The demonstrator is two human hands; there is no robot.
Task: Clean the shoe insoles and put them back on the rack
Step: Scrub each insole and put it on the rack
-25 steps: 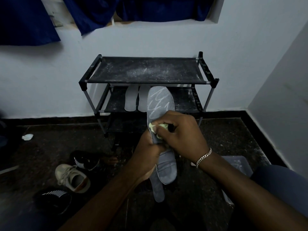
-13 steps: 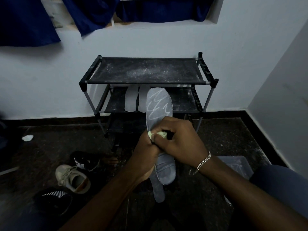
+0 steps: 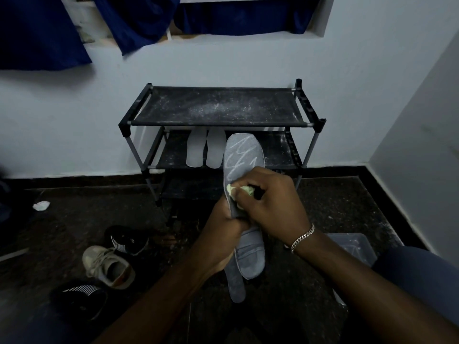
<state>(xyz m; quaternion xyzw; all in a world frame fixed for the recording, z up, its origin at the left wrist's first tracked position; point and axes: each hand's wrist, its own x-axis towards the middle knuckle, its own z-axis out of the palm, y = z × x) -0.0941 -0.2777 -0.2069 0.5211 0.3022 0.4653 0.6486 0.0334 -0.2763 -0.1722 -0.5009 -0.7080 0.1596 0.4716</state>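
- I can read no word, brand or number anywhere here.
- The grey insole (image 3: pixel 244 155) bears a white looping scrawl on its upper part, like a signature; I cannot make out a single letter in it.
- The black shoes (image 3: pixel 125 240) on the floor bear white stripes, too dim to show lettering.

Four insoles (image 3: pixel 244 155), perhaps three shoes (image 3: pixel 106 266), one rack (image 3: pixel 216 105)

Dim, bluish, wide-angle edge distortion

Pale wall (image 3: pixel 223 58), dark floor (image 3: pixel 87 207), blue curtains (image 3: pixel 37 33)
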